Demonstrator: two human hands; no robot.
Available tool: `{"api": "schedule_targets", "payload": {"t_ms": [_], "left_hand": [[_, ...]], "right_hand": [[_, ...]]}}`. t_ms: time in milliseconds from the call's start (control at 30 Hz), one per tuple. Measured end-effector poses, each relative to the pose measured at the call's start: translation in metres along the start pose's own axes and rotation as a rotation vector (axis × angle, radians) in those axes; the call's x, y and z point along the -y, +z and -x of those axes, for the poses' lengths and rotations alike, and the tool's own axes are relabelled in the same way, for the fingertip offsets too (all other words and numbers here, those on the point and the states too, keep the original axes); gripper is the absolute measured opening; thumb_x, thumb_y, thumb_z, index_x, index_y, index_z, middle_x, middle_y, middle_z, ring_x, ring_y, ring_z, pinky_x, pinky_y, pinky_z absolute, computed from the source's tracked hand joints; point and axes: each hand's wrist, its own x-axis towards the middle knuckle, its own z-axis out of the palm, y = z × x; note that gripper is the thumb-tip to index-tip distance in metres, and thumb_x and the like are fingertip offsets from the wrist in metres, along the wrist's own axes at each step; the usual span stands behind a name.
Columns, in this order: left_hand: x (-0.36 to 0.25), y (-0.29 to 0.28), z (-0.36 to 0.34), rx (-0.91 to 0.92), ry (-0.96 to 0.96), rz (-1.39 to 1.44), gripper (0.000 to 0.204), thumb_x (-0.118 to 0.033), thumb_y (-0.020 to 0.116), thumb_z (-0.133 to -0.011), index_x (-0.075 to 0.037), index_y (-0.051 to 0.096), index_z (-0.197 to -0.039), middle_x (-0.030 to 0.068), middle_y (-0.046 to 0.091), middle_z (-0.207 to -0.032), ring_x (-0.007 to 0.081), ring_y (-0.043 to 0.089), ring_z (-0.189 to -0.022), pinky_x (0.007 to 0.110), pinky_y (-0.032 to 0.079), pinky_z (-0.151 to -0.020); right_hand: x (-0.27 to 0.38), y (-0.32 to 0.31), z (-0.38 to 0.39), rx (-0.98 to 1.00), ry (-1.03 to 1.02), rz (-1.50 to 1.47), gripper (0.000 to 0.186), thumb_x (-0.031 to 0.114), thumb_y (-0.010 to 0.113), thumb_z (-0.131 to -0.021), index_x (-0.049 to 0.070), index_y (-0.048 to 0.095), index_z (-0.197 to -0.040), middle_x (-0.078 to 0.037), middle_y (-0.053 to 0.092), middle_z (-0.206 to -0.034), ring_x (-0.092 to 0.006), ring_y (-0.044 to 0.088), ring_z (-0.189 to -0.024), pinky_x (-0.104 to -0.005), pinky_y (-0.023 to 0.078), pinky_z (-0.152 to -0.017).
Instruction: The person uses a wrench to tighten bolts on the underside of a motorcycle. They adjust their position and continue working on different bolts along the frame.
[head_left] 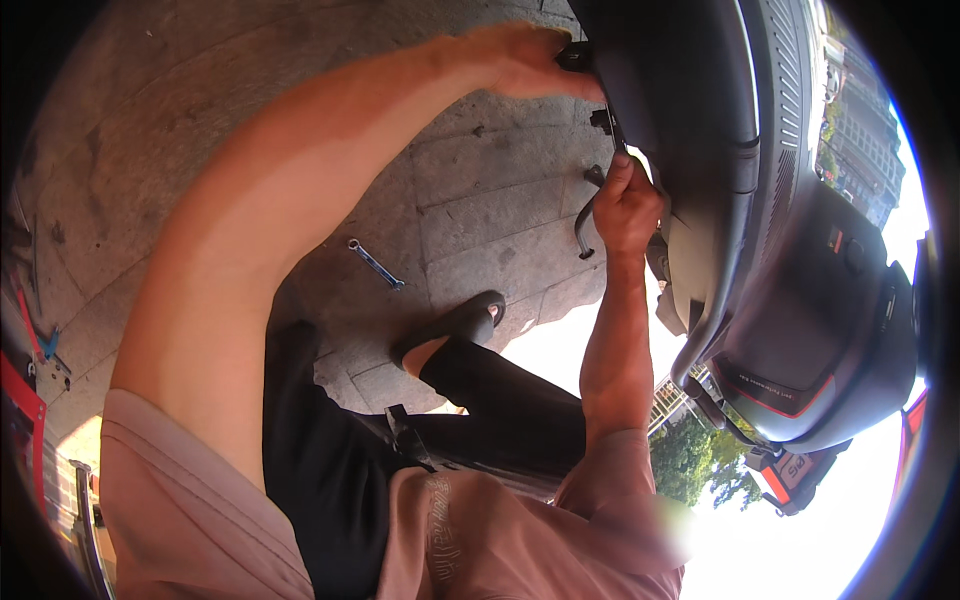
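My right hand (628, 205) is closed in a fist around a thin metal tool (616, 132), thumb on top. The tool's upper part runs up against the lower edge of a dark scooter body panel (665, 80); its working end is hidden. Farther up, my left hand (540, 65) reaches to the same panel's edge, beside a small black part (574, 57). Its fingertips are out of sight behind the panel, so its grip does not show. On the paving lies a combination wrench (376, 265), apart from both hands.
A black top box (820, 330) sits behind the scooter's grab rail (715, 310) at the right. A curved dark metal lever (584, 230) shows below the panel. My sandalled foot (455, 328) rests on the stone paving (480, 170). Red and blue tools (45, 345) lie at the far left.
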Motion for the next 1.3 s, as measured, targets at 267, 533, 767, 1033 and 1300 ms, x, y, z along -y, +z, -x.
{"api": "schedule_targets", "payload": {"t_ms": [267,533,767,1033,1300], "left_hand": [[-0.004,-0.001,0.003,-0.01,0.021,-0.007,0.091,-0.085,0.057,-0.065,-0.001,0.068,-0.099,0.0148,0.068,-0.088,0.0292,0.067,-0.091,0.039,0.051,-0.08],[-0.003,-0.004,0.001,0.062,0.0,-0.008,0.087,-0.083,0.058,-0.065,0.0,0.067,-0.091,0.0151,0.067,-0.082,0.0295,0.068,-0.083,0.041,0.052,-0.075],[0.0,-0.003,0.001,-0.004,0.025,0.027,0.089,-0.083,0.056,-0.066,0.0,0.067,-0.094,0.0149,0.067,-0.083,0.0296,0.067,-0.086,0.041,0.051,-0.078],[-0.005,-0.002,0.001,0.054,-0.035,0.024,0.091,-0.084,0.052,-0.069,0.0,0.068,-0.098,0.0172,0.068,-0.091,0.0292,0.067,-0.09,0.041,0.051,-0.079],[-0.002,-0.004,0.007,-0.048,0.055,-0.004,0.097,-0.088,0.05,-0.067,-0.001,0.066,-0.104,0.0152,0.068,-0.09,0.0297,0.067,-0.089,0.039,0.052,-0.078]], "right_hand": [[0.039,0.063,0.028,-0.136,0.217,-0.455,0.043,0.03,0.044,-0.1,0.001,0.055,-0.07,-0.013,0.052,-0.056,-0.0275,0.053,-0.05,-0.0379,0.041,-0.05],[0.14,0.127,0.009,-0.245,0.615,-1.068,0.064,0.06,0.025,-0.099,0.008,0.04,-0.065,-0.003,0.041,-0.05,-0.0171,0.045,-0.041,-0.0305,0.036,-0.04],[0.15,0.132,0.009,-0.147,0.663,-1.303,0.062,0.052,0.024,-0.102,0.004,0.042,-0.067,-0.004,0.045,-0.052,-0.0179,0.046,-0.039,-0.0307,0.037,-0.039],[0.052,0.027,0.01,-0.045,0.147,-0.2,0.036,0.03,0.046,-0.099,0.002,0.06,-0.081,-0.019,0.059,-0.065,-0.0395,0.059,-0.058,-0.0464,0.046,-0.054],[0.011,0.001,-0.001,0.067,0.008,-0.122,0.029,0.027,0.051,-0.097,0.007,0.063,-0.081,-0.018,0.06,-0.065,-0.0407,0.06,-0.062,-0.0443,0.047,-0.054]]}}
